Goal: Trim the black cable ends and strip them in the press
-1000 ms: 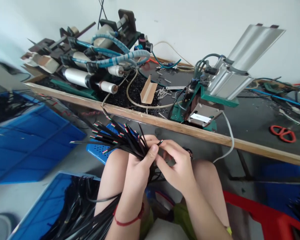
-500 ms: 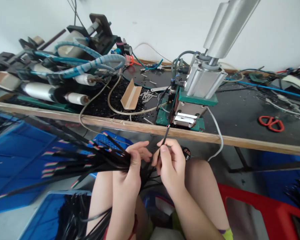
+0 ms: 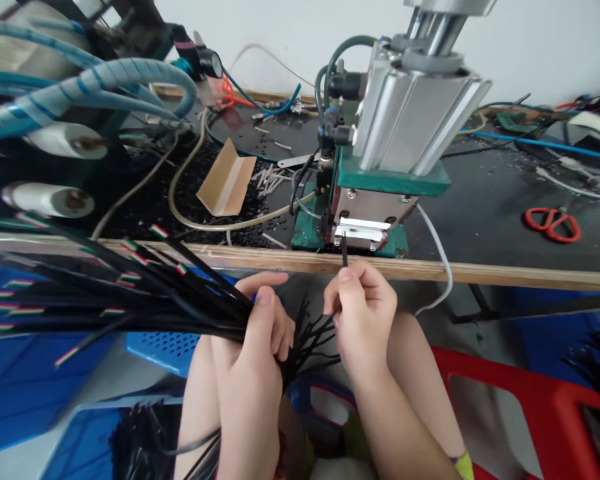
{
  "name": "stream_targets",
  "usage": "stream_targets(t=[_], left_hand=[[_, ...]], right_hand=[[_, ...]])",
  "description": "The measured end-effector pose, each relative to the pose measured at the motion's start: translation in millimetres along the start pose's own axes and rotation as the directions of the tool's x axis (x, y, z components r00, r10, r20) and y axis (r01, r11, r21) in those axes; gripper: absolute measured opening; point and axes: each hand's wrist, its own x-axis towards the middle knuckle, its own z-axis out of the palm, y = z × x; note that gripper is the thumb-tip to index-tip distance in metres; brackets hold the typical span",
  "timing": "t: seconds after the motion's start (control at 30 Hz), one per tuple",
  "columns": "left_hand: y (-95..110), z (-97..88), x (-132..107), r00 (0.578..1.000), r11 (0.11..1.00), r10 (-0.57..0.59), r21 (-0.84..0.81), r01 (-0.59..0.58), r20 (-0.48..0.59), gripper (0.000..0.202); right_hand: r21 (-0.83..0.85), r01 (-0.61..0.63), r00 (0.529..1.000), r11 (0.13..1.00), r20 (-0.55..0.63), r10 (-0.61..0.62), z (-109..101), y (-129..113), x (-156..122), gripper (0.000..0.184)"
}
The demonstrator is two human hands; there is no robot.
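My left hand [image 3: 257, 333] is closed around a thick bundle of black cables [image 3: 195, 310], whose ends fan out to the left and show red, green and white wires. My right hand [image 3: 363, 307] pinches a single black cable [image 3: 345, 252] between thumb and fingers. The tip of this cable points up at the bright metal blades [image 3: 363, 230] of a small pneumatic machine [image 3: 400, 127]; whether it touches them I cannot tell. Other thin black strands hang between my hands, below the table edge.
Red-handled scissors [image 3: 553, 225] lie right of the machine. A folded cardboard piece [image 3: 227, 180] and scattered offcuts [image 3: 271, 180] lie left of it. White rollers [image 3: 50, 199] stand at far left. A blue crate [image 3: 75, 433] and a red stool [image 3: 555, 407] are below.
My right hand has moved forward and slightly right, bringing the cable tip up to the machine's blades. The left hand still grips the bundle. The view has come closer to the table.
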Motion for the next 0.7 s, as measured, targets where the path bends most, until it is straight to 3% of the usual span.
stream_targets(t=[0.3,0.57,0.7], left_hand=[[2,21.0,5,0.996,0.999,0.001,0.044,0.003,-0.087,0.018],[-7,31.2,8,0.999,0.990,0.033,0.135,-0.032,-0.006,0.023],[-7,36.0,6,1.000,0.981,-0.012,0.193,0.013,-0.002,0.025]], right_hand=[[0.036,0.085,0.996,0.996,-0.042,-0.083,-1,2,13,0.048],[0.172,0.027,0.997,0.985,-0.077,-0.014,3,0,24,0.046],[0.199,-0.005,0.995,0.980,-0.095,0.025,8,-2,27,0.044]])
